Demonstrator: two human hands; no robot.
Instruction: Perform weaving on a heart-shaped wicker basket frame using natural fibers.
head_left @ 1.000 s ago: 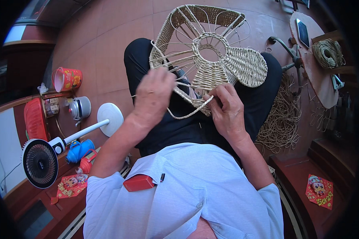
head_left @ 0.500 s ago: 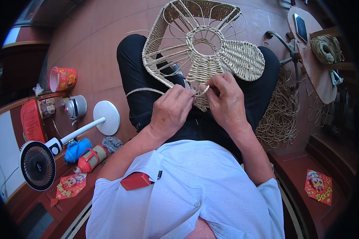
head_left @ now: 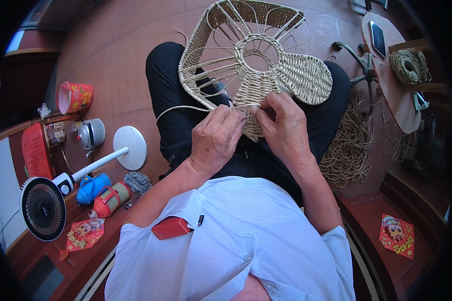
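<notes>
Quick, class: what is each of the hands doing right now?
Left hand: closed, pinching a pale straw strand.
Right hand: closed on the half-woven straw-and-wire frame.

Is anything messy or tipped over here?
Yes. The white fan lies on its side on the floor, round base up on edge. Beside it a blue bottle and a red bottle lie flat too. Loose cord sprawls by the chair.

Bright, even daylight falls on my lap and shirt [head_left: 246,236], with soft shadows under my hands. The tiled floor [head_left: 125,75] shows a mild sheen. Everything central looks sharp; the fisheye bends straight edges outward, and the corners fade to black vignette.
</notes>
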